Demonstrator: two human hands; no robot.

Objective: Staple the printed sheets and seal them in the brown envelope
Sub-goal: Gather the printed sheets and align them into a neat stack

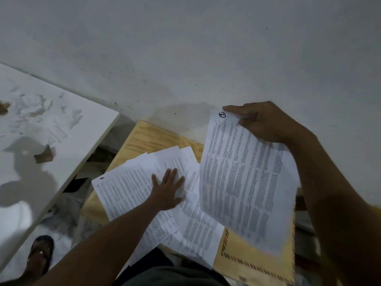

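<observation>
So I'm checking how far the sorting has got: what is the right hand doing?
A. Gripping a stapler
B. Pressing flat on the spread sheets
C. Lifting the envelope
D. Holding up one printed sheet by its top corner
D: the right hand pinches the top corner of a printed sheet, raised above the brown envelope.

- Circled handwritten "1" at top corner of sheet (pixel 247 178), the one pinched by right hand (pixel 266 122), just beside its fingertips.
- Small dark handwritten mark, maybe "5", not sure, on corner of spread sheets (pixel 127 193), left of the flat left hand (pixel 167 193).
- Printed body text on all pages: too blurred to read.
</observation>
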